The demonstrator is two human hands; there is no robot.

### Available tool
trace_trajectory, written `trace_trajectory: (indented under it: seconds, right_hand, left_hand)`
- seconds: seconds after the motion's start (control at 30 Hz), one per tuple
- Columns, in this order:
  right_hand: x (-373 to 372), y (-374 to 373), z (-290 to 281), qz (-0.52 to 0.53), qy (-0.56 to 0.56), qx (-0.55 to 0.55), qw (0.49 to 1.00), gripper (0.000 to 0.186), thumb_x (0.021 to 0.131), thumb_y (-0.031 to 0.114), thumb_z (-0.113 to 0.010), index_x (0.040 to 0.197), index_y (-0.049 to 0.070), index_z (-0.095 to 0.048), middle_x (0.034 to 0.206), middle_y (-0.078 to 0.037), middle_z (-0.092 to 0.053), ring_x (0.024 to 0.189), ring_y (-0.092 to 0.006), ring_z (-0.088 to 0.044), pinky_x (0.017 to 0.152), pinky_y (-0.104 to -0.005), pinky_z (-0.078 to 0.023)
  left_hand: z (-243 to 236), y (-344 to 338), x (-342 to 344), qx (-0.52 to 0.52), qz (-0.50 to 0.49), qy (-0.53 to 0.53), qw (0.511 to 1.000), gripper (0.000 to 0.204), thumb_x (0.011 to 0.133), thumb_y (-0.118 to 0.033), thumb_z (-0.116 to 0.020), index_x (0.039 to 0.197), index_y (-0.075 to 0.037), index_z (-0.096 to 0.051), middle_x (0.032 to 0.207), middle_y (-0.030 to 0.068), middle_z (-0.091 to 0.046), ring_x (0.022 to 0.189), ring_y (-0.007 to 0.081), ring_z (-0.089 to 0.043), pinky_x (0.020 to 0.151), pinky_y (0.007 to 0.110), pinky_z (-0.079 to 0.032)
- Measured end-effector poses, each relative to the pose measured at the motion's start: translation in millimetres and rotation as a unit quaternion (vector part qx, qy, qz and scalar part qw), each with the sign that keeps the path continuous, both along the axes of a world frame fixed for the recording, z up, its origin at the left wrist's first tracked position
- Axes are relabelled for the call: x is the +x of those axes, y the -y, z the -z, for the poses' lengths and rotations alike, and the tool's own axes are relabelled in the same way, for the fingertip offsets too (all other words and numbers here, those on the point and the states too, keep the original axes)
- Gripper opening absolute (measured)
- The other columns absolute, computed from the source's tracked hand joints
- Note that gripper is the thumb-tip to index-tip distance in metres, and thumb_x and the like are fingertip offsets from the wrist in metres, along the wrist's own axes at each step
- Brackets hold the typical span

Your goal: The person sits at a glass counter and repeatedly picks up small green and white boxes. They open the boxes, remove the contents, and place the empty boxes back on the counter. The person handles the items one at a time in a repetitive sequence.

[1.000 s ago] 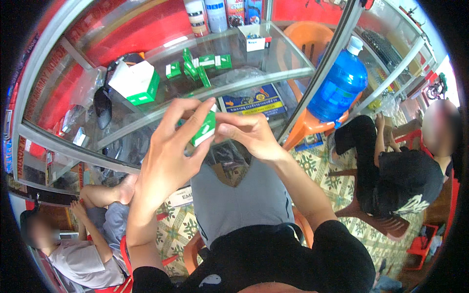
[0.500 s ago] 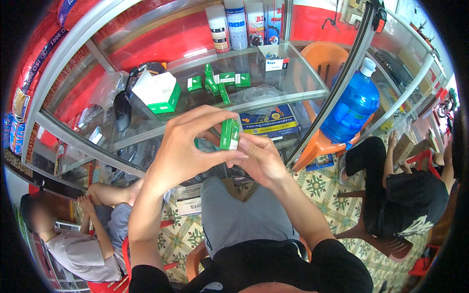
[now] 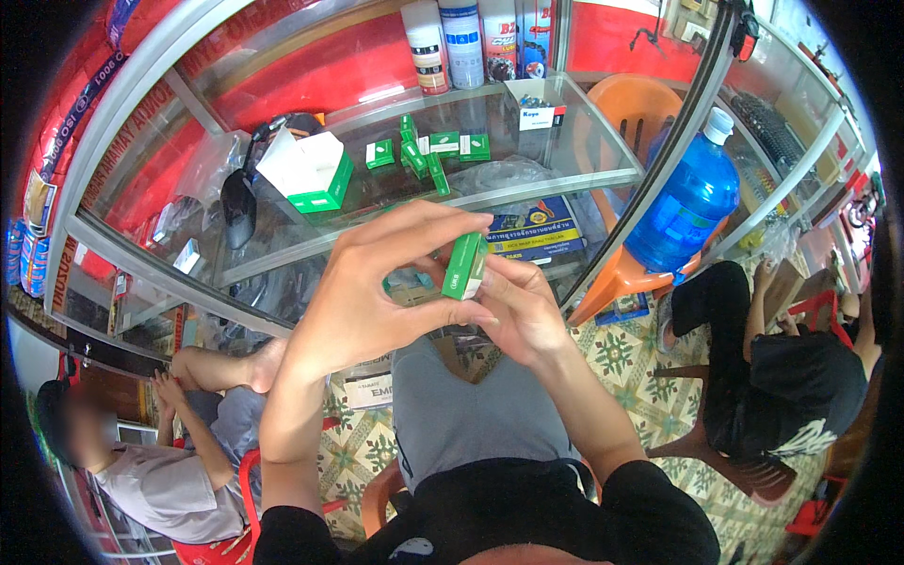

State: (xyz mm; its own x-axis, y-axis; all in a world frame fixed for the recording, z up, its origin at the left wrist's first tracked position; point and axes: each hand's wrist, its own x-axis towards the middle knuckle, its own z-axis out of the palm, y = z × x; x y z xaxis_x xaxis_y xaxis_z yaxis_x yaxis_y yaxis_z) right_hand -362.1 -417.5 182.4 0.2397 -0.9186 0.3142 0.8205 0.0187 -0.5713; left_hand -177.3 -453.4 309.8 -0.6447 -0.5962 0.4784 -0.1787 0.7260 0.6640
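Note:
Between both hands, above my lap, is a small green box with a white patch. My left hand grips it from top and bottom, fingers curved over the upper end and thumb under the lower one. The fingers of my right hand press on its right side; the fingertips are partly hidden behind it. Beyond the hands, several like small green boxes lie in a loose group on the glass shelf. Left of them stands an open green and white carton.
Spray cans stand at the shelf's back, near a small white box. To the right a big blue water bottle rests on an orange chair. People sit at left and right. A metal frame post rises between.
The green box has shifted slightly right in the picture with both hands and tilts a little more. The grip looks much the same.

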Motion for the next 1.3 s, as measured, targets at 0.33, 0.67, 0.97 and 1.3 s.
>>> trace_trajectory:
  seconds: [0.33, 0.67, 0.97, 1.3]
  right_hand:
    - [-13.1, -3.0, -2.4, 0.022, -0.021, 0.035, 0.999, 0.029, 0.106, 0.008, -0.063, 0.132, -0.004, -0.068, 0.116, -0.013, -0.074, 0.095, -0.0193, -0.068, 0.079, -0.0363, -0.054]
    - [-17.9, 1.3, 13.7, -0.002, -0.005, 0.067, 0.998, 0.013, 0.101, 0.005, -0.068, 0.11, 0.001, -0.076, 0.107, -0.012, -0.074, 0.086, -0.0213, -0.07, 0.069, -0.0354, -0.054]
    - [-52.5, 15.5, 10.3, 0.172, -0.119, 0.065, 0.976, 0.022, 0.101, 0.009, -0.066, 0.114, -0.008, -0.069, 0.111, -0.019, -0.074, 0.099, -0.0335, -0.077, 0.078, -0.0436, -0.068]
    - [-144.0, 112.1, -12.8, 0.622, -0.613, -0.141, 0.466, 0.01, 0.083, 0.004, -0.076, 0.092, 0.0, -0.076, 0.102, -0.014, -0.079, 0.083, -0.0296, -0.077, 0.079, -0.0396, -0.061]
  left_hand:
    - [22.5, 5.2, -0.1, 0.177, 0.028, -0.043, 0.983, 0.06, 0.078, 0.004, -0.088, 0.135, 0.001, -0.067, 0.136, 0.0139, -0.069, 0.123, 0.0235, -0.068, 0.099, 0.041, -0.062]
    - [46.3, 0.0, 7.9, 0.174, 0.045, -0.107, 0.978, 0.063, 0.078, 0.007, -0.088, 0.137, 0.0, -0.066, 0.137, 0.0153, -0.068, 0.126, 0.0243, -0.067, 0.102, 0.042, -0.062]
    - [68.2, 13.5, 36.7, 0.162, -0.055, -0.25, 0.953, 0.064, 0.08, 0.014, -0.084, 0.136, 0.002, -0.055, 0.143, 0.0198, -0.06, 0.132, 0.0273, -0.062, 0.104, 0.039, -0.06]
    - [97.2, 57.8, 57.0, 0.131, -0.215, -0.175, 0.952, 0.059, 0.089, 0.005, -0.081, 0.143, -0.001, -0.057, 0.142, 0.0148, -0.061, 0.126, 0.0223, -0.067, 0.097, 0.035, -0.063]
